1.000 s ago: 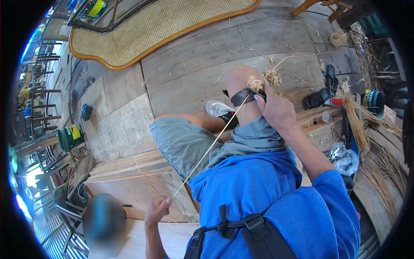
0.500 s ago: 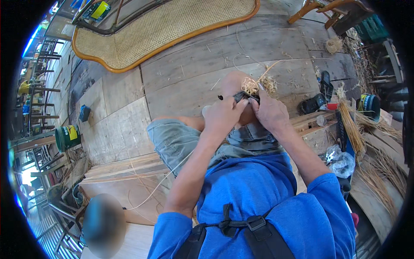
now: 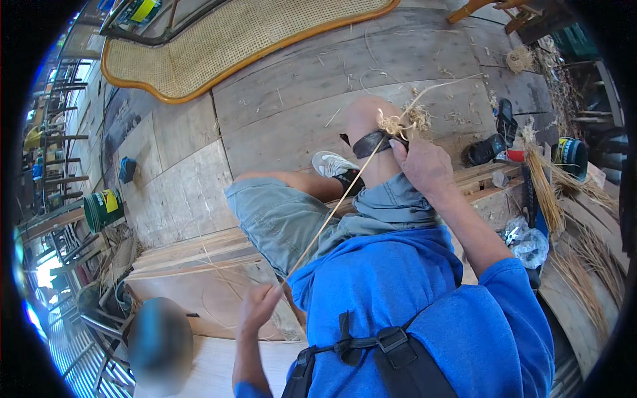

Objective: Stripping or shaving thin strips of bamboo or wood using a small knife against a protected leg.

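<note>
A long pale rattan strip (image 3: 332, 213) runs taut across my lap, from my thigh just below the knee back to my left side. Closed in a fist, my left hand (image 3: 260, 307) grips its near end beside my hip. My right hand (image 3: 426, 167) presses down at the strip's far part, thumb on top and fingers curled out of sight; what it holds there is hidden. Beneath it a dark band (image 3: 367, 145) wraps my leg. Curly pale shavings (image 3: 393, 124) bunch up just beyond my right thumb, and the strip's thin tail stretches out past them.
A woven cane panel with a wooden rim (image 3: 232, 58) lies ahead on the plank floor. Bundled fibres (image 3: 545, 192), a clear plastic bag (image 3: 527, 244), dark sandals (image 3: 488, 150) and a bucket (image 3: 570, 159) are at right. A green bucket (image 3: 103, 209) stands at left.
My left hand has left my right hand at the knee and moved back to my left hip, drawing the strip along. My right hand has stayed near the knee.
</note>
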The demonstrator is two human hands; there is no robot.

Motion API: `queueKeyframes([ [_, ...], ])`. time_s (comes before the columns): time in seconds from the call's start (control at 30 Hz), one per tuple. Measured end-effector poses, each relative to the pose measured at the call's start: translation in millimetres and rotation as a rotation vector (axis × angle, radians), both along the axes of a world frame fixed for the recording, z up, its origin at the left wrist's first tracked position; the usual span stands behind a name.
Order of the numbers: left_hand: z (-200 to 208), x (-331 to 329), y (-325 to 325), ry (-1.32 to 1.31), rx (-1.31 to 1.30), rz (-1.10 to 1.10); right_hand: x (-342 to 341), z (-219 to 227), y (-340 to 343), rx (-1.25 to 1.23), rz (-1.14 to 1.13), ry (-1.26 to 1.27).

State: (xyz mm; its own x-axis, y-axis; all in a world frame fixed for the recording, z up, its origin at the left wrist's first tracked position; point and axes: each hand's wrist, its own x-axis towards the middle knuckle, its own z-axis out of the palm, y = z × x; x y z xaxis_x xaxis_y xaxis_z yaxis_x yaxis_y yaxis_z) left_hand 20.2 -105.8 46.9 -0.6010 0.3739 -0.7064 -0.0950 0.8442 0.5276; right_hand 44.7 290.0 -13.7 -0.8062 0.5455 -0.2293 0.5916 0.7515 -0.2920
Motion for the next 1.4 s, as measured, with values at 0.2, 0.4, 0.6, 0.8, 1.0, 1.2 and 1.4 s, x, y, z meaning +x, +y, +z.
queueKeyframes([
  [0.2,7,50,-146,-0.169,-0.390,0.224,-8,7,-8,-0.022,0.023,0.017],
  [0.4,-17,-20,-4,0.503,-0.326,-0.202,-1,4,-4,-0.033,0.036,0.049],
  [0.6,-40,-70,238,0.467,0.074,-0.269,-3,-1,-12,-0.057,0.045,0.087],
  [0.8,-70,-66,245,0.483,0.306,-0.313,3,0,-14,-0.061,0.000,0.070],
  [1.0,-28,-29,130,0.178,0.268,-0.193,-2,-5,-6,-0.084,0.039,0.118],
  [1.2,31,40,-32,-0.162,-0.009,0.117,-2,1,-8,-0.031,0.033,0.077],
  [1.4,-2,21,-7,0.219,-0.266,-0.244,-9,5,-11,-0.055,0.046,0.085],
])
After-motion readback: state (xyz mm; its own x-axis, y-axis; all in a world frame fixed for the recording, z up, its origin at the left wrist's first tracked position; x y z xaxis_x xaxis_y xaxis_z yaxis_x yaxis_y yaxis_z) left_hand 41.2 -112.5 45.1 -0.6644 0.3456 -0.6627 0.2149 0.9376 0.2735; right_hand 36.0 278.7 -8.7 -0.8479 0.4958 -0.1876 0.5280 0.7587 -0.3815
